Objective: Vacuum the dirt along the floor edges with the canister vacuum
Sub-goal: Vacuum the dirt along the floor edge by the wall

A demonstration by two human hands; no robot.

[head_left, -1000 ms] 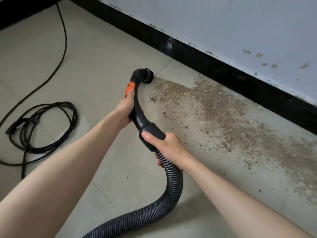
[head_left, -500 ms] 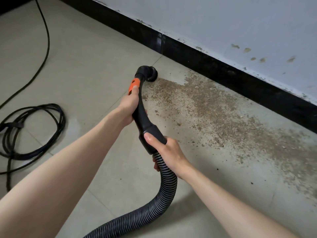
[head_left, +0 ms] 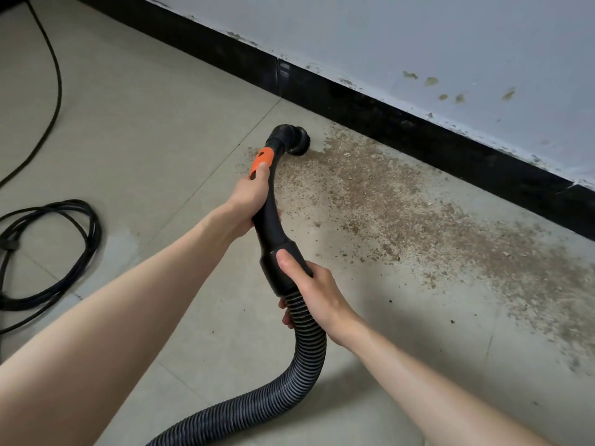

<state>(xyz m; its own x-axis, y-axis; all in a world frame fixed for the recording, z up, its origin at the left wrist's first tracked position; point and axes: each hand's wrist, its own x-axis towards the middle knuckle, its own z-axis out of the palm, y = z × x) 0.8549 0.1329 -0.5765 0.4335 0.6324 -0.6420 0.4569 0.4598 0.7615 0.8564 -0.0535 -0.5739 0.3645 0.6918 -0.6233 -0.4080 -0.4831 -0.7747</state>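
A black vacuum handle [head_left: 269, 220] with an orange slider [head_left: 261, 160] ends in a round brush nozzle [head_left: 294, 141] pressed on the tiled floor at the left end of a wide band of brown dirt [head_left: 418, 214]. The dirt runs along the black baseboard [head_left: 370, 114]. My left hand [head_left: 249, 201] is wrapped around the upper handle, thumb on the orange slider. My right hand [head_left: 310, 284] grips the handle's lower collar where the ribbed hose [head_left: 289, 381] joins. The hose curves down out of view; the canister is not in view.
A coiled black power cable [head_left: 64, 252] lies on the floor at the left, with one strand [head_left: 54, 85] running up to the top left. A pale stained wall [head_left: 418, 37] rises above the baseboard. Beige tile [head_left: 145, 130] spreads left of the nozzle.
The nozzle has slid toward the baseboard into the dirt's left end, both hands keeping their grip. The view has shifted right, so the cable coil sits further left.
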